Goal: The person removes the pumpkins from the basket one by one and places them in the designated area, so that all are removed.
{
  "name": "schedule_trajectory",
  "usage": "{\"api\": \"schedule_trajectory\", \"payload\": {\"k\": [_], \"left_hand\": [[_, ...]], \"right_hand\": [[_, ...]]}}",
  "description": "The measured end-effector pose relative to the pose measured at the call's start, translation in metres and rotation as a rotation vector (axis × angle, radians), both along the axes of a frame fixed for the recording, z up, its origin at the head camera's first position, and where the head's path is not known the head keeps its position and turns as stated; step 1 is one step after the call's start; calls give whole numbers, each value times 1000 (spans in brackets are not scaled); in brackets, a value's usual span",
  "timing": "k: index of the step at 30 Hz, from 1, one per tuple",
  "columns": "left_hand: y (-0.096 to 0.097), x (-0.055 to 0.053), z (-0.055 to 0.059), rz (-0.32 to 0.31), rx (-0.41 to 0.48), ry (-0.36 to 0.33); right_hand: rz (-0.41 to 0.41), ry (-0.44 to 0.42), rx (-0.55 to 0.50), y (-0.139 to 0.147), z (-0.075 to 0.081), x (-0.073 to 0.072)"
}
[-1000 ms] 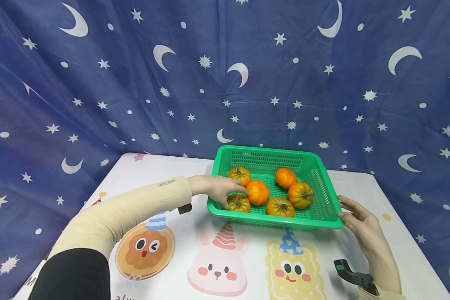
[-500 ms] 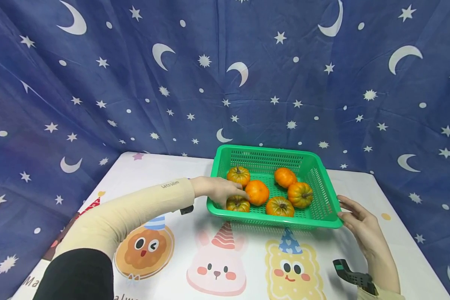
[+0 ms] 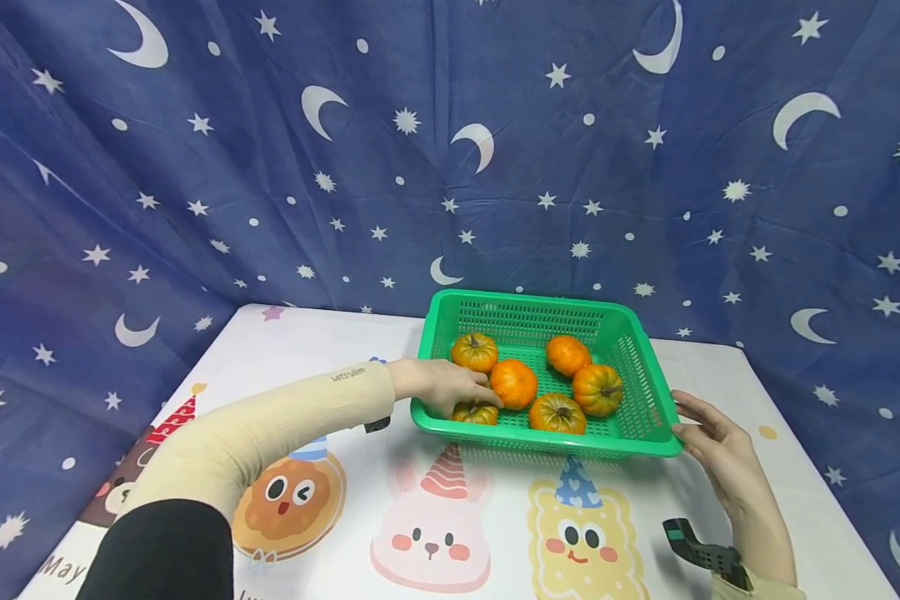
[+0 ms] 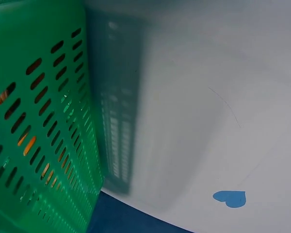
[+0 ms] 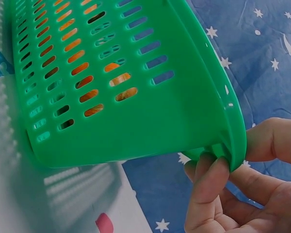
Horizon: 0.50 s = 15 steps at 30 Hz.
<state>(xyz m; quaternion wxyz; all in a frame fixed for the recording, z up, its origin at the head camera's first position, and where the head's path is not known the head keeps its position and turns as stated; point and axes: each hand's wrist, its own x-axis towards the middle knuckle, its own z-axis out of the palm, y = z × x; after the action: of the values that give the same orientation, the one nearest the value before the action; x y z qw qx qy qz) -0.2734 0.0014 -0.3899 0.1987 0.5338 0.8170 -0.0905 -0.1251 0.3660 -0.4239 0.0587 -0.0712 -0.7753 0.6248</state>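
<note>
Pumpkin [image 3: 480, 414] sits in near-left corner of green basket [image 3: 570, 442], left hand [image 3: 448, 390] half-closed over it, fingers bent round far side, firmness hidden. Five more pumpkins [image 3: 514, 384] lie alongside. Right hand [image 3: 720, 446] pinches rim near right corner, presumably steadying basket on desk [image 3: 330, 337], starry curtain [image 3: 390, 158] behind.

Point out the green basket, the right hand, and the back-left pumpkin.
Green basket [image 3: 547, 441]: head view, on its front rim.
Right hand [image 3: 723, 458]: head view, on the middle of the hand.
Back-left pumpkin [image 3: 476, 353]: head view, on its ribbed body below the stem.
</note>
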Motion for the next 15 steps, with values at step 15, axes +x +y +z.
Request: {"api": "schedule_trajectory", "payload": {"k": [15], "left_hand": [[0,-1,1,0,14,33]], "right_hand": [[-10,-32,20,7,-8,-4]]}}
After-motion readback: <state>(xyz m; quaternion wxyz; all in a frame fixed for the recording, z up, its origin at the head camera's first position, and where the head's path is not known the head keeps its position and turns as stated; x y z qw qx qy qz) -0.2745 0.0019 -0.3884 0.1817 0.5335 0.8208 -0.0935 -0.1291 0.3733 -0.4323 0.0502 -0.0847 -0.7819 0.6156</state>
